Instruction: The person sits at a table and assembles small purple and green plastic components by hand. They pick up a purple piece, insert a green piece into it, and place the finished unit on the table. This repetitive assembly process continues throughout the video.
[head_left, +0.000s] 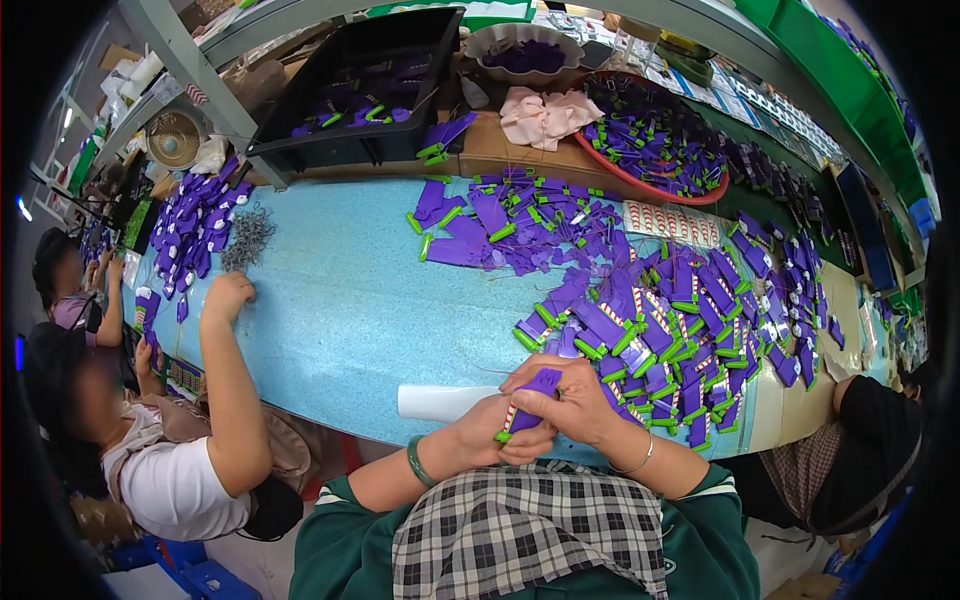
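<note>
Close to the table's front edge, both my hands are closed around one purple plastic piece [540, 384] with a green end and a red-and-white striped strip. My left hand [482, 432] grips it from below, near the green end. Over its upper part, my right hand [572, 400] presses with thumb and fingers, hiding some of it. Just left of my hands lies a white strip [436, 402], partly behind my left hand. To the right is a heap of similar purple and green pieces [660, 335], many with striped strips.
Loose purple parts [520, 225] lie farther back, beside a sticker sheet [672, 222]. Behind them stand a red-rimmed basket [655, 190], a pink cloth [545, 117] and a black bin [350, 150]. At left, a co-worker's hand [230, 295] is near wire pieces [247, 238]; another person sits at right.
</note>
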